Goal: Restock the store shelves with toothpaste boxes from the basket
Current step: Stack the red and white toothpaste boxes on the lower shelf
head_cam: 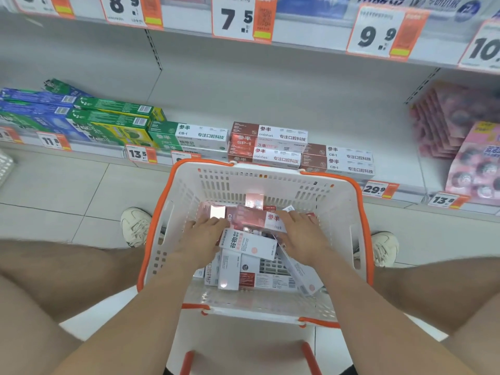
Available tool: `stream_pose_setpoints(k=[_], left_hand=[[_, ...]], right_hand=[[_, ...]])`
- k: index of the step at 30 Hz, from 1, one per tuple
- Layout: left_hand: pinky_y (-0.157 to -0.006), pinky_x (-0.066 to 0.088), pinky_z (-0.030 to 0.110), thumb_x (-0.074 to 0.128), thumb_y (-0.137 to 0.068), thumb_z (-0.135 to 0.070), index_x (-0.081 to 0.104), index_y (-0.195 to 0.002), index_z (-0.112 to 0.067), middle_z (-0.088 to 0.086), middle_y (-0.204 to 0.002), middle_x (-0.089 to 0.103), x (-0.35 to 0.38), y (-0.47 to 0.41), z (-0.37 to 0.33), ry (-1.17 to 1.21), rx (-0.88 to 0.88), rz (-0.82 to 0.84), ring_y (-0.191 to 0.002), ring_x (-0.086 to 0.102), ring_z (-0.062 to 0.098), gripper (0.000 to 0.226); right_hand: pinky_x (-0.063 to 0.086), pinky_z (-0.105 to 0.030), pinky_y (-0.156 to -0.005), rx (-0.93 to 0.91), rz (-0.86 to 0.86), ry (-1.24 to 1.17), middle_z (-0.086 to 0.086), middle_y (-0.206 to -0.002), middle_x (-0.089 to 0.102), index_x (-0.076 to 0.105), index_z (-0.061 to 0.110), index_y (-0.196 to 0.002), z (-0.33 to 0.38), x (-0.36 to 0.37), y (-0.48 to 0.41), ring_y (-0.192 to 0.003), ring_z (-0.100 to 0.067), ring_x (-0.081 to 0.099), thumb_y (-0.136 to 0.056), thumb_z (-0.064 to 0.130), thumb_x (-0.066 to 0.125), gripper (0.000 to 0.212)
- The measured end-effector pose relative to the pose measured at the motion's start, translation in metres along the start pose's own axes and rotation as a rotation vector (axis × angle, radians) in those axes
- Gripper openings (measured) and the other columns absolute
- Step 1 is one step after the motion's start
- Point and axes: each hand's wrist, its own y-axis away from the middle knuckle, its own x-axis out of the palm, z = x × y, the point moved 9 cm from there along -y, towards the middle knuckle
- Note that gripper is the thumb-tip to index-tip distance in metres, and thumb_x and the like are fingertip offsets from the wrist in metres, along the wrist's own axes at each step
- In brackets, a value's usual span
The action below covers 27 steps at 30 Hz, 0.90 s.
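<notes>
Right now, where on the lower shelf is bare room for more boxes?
Bare shelf lies between the brown boxes and the pink packs. From the red boxes leftward to the blue boxes it is crowded.

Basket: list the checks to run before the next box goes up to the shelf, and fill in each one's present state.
1. Both hands in place: ok; left hand and right hand are inside the white basket.
2. Box chosen: ok; both hands touch the red box lying on top.
3. Firm hold: cannot tell; fingers lie over it, and anything beneath is hidden.
4. Matching stack: cannot tell; a red stack and a brown stack both stand behind the basket.
5. Room above those stacks: ok; open space.
6. Stock left: ok; white boxes lie underneath.
</notes>
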Motion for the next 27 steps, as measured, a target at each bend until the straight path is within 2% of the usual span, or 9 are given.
stream_pose_setpoints(k=[4, 7, 10, 13, 16, 19, 21, 23, 27], left_hand=[[-0.12, 0.026, 0.056, 0.071, -0.095, -0.017, 0.044, -0.15, -0.036, -0.011, -0.152, 0.046, -0.009, -0.01, -0.015, -0.037, 0.09, -0.055, -0.147, 0.029, 0.018, 0.064], [-0.125, 0.016, 0.058, 0.069, -0.095, -0.009, 0.046, -0.15, -0.035, -0.011, -0.156, 0.042, -0.017, -0.02, -0.022, -0.056, 0.128, -0.052, -0.152, 0.023, 0.019, 0.065], [-0.126, 0.01, 0.06, 0.067, -0.096, -0.008, 0.043, -0.153, -0.033, -0.006, -0.16, 0.04, -0.016, -0.027, -0.019, -0.112, 0.061, 0.055, -0.156, 0.02, 0.024, 0.067], [-0.117, 0.03, 0.053, 0.066, -0.097, -0.021, 0.059, -0.138, -0.032, -0.004, -0.141, 0.06, -0.034, -0.034, -0.023, -0.106, 0.034, 0.079, -0.14, 0.046, 0.025, 0.043], [-0.102, 0.05, 0.042, 0.057, -0.099, -0.027, 0.072, -0.107, -0.031, -0.009, -0.101, 0.076, -0.095, -0.044, -0.033, 0.038, 0.023, -0.251, -0.094, 0.069, 0.017, 0.017], [-0.067, 0.053, 0.031, 0.059, -0.094, -0.027, 0.071, -0.091, -0.025, -0.009, -0.081, 0.071, -0.152, -0.051, -0.029, 0.305, -0.015, -0.575, -0.067, 0.063, 0.013, 0.012], [-0.07, 0.052, 0.032, 0.062, -0.092, -0.022, 0.07, -0.089, -0.023, -0.005, -0.088, 0.068, -0.174, -0.059, -0.019, 0.425, -0.037, -0.677, -0.076, 0.062, 0.014, 0.009], [-0.085, 0.051, 0.037, 0.064, -0.09, -0.019, 0.071, -0.097, -0.02, 0.002, -0.101, 0.065, -0.185, -0.076, -0.004, 0.421, -0.091, -0.686, -0.096, 0.062, 0.022, 0.01], [-0.104, 0.041, 0.049, 0.066, -0.089, -0.012, 0.067, -0.125, -0.016, 0.011, -0.137, 0.056, -0.19, -0.119, 0.013, 0.255, -0.173, -0.53, -0.127, 0.051, 0.037, 0.037]], right_hand=[[0.039, -0.047, -0.11, -0.119, -0.533, -0.033, -0.011, -0.138, 0.052, 0.035, 0.014, -0.155, 0.024, -0.067, 0.005, -0.123, -0.03, 0.048, -0.097, 0.013, 0.062, 0.064], [0.04, -0.046, -0.105, -0.118, -0.697, 0.07, -0.017, -0.137, 0.05, 0.036, 0.014, -0.156, 0.035, -0.115, -0.014, -0.12, -0.033, 0.048, -0.092, 0.004, 0.064, 0.07], [0.038, -0.045, -0.103, -0.026, -0.689, 0.15, -0.015, -0.134, 0.052, 0.037, 0.02, -0.156, 0.028, -0.149, -0.046, -0.119, -0.033, 0.047, -0.087, -0.006, 0.062, 0.078], [0.032, -0.048, -0.102, 0.07, -0.631, 0.196, -0.011, -0.129, 0.055, 0.042, 0.025, -0.151, 0.012, -0.163, -0.077, -0.115, -0.035, 0.046, -0.087, 0.001, 0.069, 0.073], [0.03, -0.052, -0.103, 0.148, -0.453, 0.219, -0.007, -0.132, 0.053, 0.044, 0.033, -0.147, -0.008, -0.155, -0.11, -0.119, -0.036, 0.043, -0.087, 0.009, 0.075, 0.072], [0.026, -0.059, -0.109, 0.2, -0.271, 0.195, -0.005, -0.138, 0.046, 0.04, 0.042, -0.15, -0.022, -0.134, -0.138, -0.13, -0.039, 0.037, -0.087, 0.015, 0.075, 0.077], [0.024, -0.06, -0.11, 0.216, -0.246, 0.182, -0.005, -0.137, 0.045, 0.042, 0.045, -0.149, -0.022, -0.127, -0.146, -0.131, -0.039, 0.036, -0.087, 0.016, 0.075, 0.076], [0.027, -0.057, -0.109, 0.202, -0.261, 0.198, -0.007, -0.135, 0.045, 0.042, 0.044, -0.149, -0.019, -0.123, -0.155, -0.127, -0.037, 0.038, -0.087, 0.016, 0.077, 0.077], [0.032, -0.052, -0.107, 0.113, -0.362, 0.194, -0.008, -0.127, 0.045, 0.051, 0.039, -0.145, -0.014, -0.127, -0.171, -0.119, -0.033, 0.042, -0.089, 0.024, 0.08, 0.065]])
